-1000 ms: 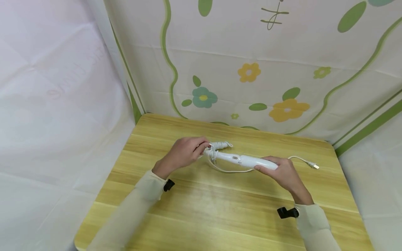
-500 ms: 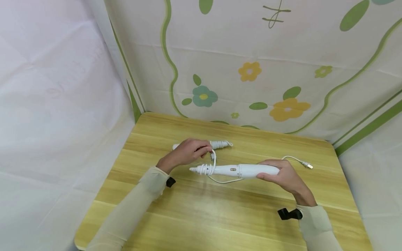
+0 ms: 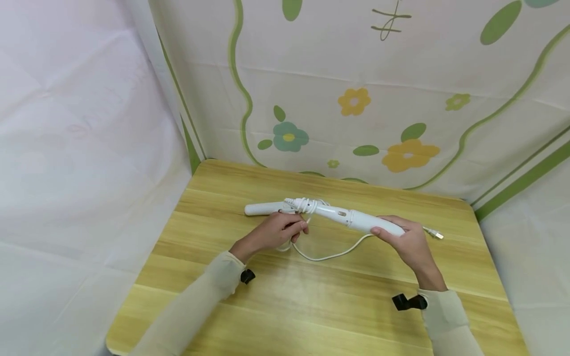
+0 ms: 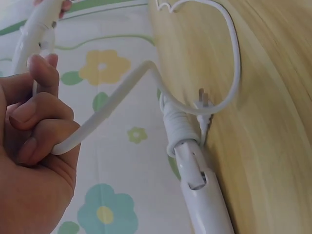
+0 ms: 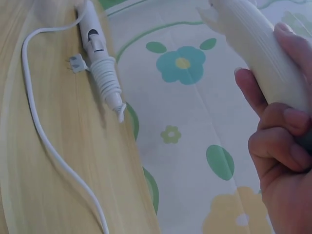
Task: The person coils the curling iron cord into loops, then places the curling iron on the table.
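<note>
In the head view my right hand [image 3: 411, 247] grips the thick end of a white hair styling iron [image 3: 329, 212], raised above the table. Turns of its white cord [image 3: 331, 257] circle the narrow end. My left hand [image 3: 273, 231] is just below that end, fingers curled around the cord; the left wrist view shows the cord [image 4: 112, 100] coming out between them. A second white styling iron [image 3: 262, 209] lies behind, partly covered by the first. Its own cord is coiled around the handle, as the right wrist view shows on this iron [image 5: 105, 78].
The wooden table [image 3: 285, 306] backs onto a flower-printed cloth [image 3: 320, 113]. A two-pin plug [image 3: 436, 234] lies on the right, beyond my right hand. Another plug [image 5: 77, 63] sits beside the coiled iron. White cloth [image 3: 89, 173] hangs on the left.
The held iron's narrow end dipped toward me, then rose again over the lying iron. My left hand passed from behind that end to below it, bringing the cord around.
</note>
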Action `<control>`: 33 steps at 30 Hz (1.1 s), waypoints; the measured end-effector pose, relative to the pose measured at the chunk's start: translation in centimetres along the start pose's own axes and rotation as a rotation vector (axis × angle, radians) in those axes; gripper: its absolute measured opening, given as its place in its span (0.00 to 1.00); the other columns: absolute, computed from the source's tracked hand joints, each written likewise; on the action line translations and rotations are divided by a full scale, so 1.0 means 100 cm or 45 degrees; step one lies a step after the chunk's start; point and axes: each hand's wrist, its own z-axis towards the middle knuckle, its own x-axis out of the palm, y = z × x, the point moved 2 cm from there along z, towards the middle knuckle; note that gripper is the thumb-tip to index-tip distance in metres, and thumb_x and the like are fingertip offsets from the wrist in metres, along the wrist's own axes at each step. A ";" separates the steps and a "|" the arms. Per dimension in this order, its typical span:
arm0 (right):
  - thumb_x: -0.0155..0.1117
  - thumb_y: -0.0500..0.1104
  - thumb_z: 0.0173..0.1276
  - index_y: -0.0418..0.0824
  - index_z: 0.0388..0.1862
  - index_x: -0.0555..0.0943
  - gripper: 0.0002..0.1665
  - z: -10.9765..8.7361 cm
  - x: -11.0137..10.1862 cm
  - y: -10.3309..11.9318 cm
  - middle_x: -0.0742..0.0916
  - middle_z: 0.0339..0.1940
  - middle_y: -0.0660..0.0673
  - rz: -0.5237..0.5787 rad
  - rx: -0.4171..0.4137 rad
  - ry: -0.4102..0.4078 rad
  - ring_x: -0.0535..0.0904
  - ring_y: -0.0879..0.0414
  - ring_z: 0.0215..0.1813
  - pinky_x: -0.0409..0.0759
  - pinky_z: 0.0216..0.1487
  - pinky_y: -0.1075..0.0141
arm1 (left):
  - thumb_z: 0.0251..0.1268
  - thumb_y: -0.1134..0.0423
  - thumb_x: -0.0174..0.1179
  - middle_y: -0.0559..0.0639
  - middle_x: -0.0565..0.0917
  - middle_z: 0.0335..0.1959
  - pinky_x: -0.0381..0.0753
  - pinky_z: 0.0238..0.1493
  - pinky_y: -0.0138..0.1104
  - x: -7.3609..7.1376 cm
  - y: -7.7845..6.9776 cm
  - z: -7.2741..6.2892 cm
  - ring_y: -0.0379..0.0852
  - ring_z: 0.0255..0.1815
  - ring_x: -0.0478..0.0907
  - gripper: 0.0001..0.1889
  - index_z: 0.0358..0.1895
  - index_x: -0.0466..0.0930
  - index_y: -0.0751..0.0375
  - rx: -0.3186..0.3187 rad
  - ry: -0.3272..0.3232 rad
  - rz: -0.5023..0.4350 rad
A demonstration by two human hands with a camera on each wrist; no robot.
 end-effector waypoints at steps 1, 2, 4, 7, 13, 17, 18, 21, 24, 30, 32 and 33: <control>0.77 0.30 0.69 0.27 0.53 0.90 0.14 0.001 0.001 0.000 0.92 0.43 0.67 -0.003 0.012 -0.012 0.85 0.64 0.37 0.85 0.36 0.71 | 0.92 0.55 0.50 0.39 0.80 0.24 0.71 0.32 0.30 0.000 -0.002 -0.001 0.34 0.23 0.69 0.17 0.44 0.89 0.49 -0.004 -0.006 -0.003; 0.78 0.31 0.69 0.27 0.53 0.90 0.15 0.001 0.002 0.000 0.91 0.43 0.67 -0.003 0.023 -0.023 0.85 0.64 0.37 0.85 0.36 0.71 | 0.92 0.54 0.50 0.38 0.80 0.24 0.71 0.31 0.31 0.000 -0.005 -0.001 0.34 0.22 0.69 0.17 0.44 0.89 0.49 -0.008 -0.013 -0.009; 0.78 0.32 0.69 0.27 0.53 0.90 0.15 0.002 0.004 -0.001 0.91 0.42 0.68 -0.016 0.037 -0.033 0.85 0.65 0.37 0.85 0.36 0.71 | 0.92 0.54 0.49 0.38 0.80 0.24 0.72 0.32 0.30 0.001 -0.009 -0.001 0.34 0.22 0.69 0.18 0.45 0.88 0.49 -0.013 -0.031 -0.008; 0.80 0.35 0.70 0.29 0.53 0.91 0.15 0.003 0.007 0.000 0.91 0.42 0.68 -0.042 0.054 -0.040 0.86 0.64 0.38 0.85 0.36 0.71 | 0.93 0.54 0.47 0.39 0.80 0.23 0.71 0.32 0.31 0.001 -0.013 -0.002 0.35 0.22 0.68 0.18 0.46 0.88 0.51 -0.029 -0.065 0.017; 0.82 0.39 0.68 0.33 0.51 0.92 0.16 0.004 0.009 0.001 0.93 0.43 0.56 -0.137 0.051 -0.095 0.86 0.64 0.37 0.85 0.34 0.71 | 0.94 0.55 0.45 0.44 0.88 0.34 0.78 0.44 0.34 0.007 -0.015 -0.001 0.43 0.37 0.85 0.22 0.37 0.84 0.56 -0.060 -0.108 0.053; 0.84 0.41 0.66 0.35 0.50 0.93 0.16 0.005 0.007 -0.003 0.92 0.40 0.57 -0.213 0.060 -0.201 0.83 0.62 0.33 0.81 0.29 0.70 | 0.94 0.58 0.45 0.52 0.92 0.45 0.80 0.48 0.36 0.012 -0.016 0.001 0.51 0.67 0.86 0.23 0.30 0.78 0.56 -0.077 -0.125 -0.010; 0.84 0.42 0.66 0.36 0.49 0.94 0.16 0.005 0.007 -0.004 0.91 0.39 0.60 -0.226 0.069 -0.225 0.82 0.62 0.32 0.80 0.28 0.70 | 0.93 0.59 0.45 0.52 0.92 0.44 0.79 0.45 0.35 0.013 -0.017 0.001 0.51 0.68 0.86 0.22 0.31 0.78 0.56 -0.091 -0.125 -0.026; 0.85 0.44 0.66 0.38 0.49 0.94 0.16 0.006 0.007 -0.006 0.88 0.36 0.69 -0.240 0.091 -0.269 0.80 0.59 0.30 0.78 0.26 0.68 | 0.93 0.61 0.46 0.49 0.91 0.38 0.70 0.34 0.32 0.014 -0.021 -0.001 0.46 0.45 0.89 0.20 0.33 0.79 0.54 -0.136 -0.134 -0.021; 0.85 0.44 0.66 0.37 0.48 0.94 0.16 0.007 0.008 -0.007 0.86 0.33 0.73 -0.254 0.088 -0.303 0.78 0.59 0.28 0.76 0.25 0.68 | 0.92 0.61 0.47 0.43 0.88 0.33 0.67 0.28 0.29 0.013 -0.025 -0.002 0.38 0.23 0.71 0.17 0.41 0.84 0.55 -0.157 -0.141 0.037; 0.86 0.47 0.65 0.39 0.45 0.95 0.15 0.008 0.010 -0.014 0.92 0.33 0.57 -0.306 0.126 -0.403 0.77 0.59 0.26 0.74 0.24 0.68 | 0.91 0.59 0.49 0.38 0.86 0.27 0.67 0.23 0.28 0.006 -0.033 -0.005 0.32 0.16 0.64 0.16 0.51 0.88 0.58 -0.161 -0.167 0.147; 0.85 0.48 0.65 0.39 0.45 0.95 0.16 0.008 0.011 -0.014 0.94 0.37 0.45 -0.320 0.146 -0.413 0.77 0.58 0.27 0.74 0.25 0.68 | 0.91 0.59 0.50 0.38 0.85 0.26 0.65 0.22 0.28 0.003 -0.034 -0.006 0.32 0.16 0.63 0.15 0.48 0.88 0.58 -0.166 -0.173 0.149; 0.85 0.49 0.66 0.39 0.46 0.95 0.17 0.009 0.012 -0.014 0.94 0.38 0.41 -0.322 0.154 -0.405 0.77 0.58 0.26 0.74 0.25 0.68 | 0.91 0.59 0.51 0.38 0.85 0.26 0.64 0.22 0.28 0.000 -0.036 -0.007 0.33 0.15 0.63 0.15 0.48 0.87 0.58 -0.170 -0.172 0.137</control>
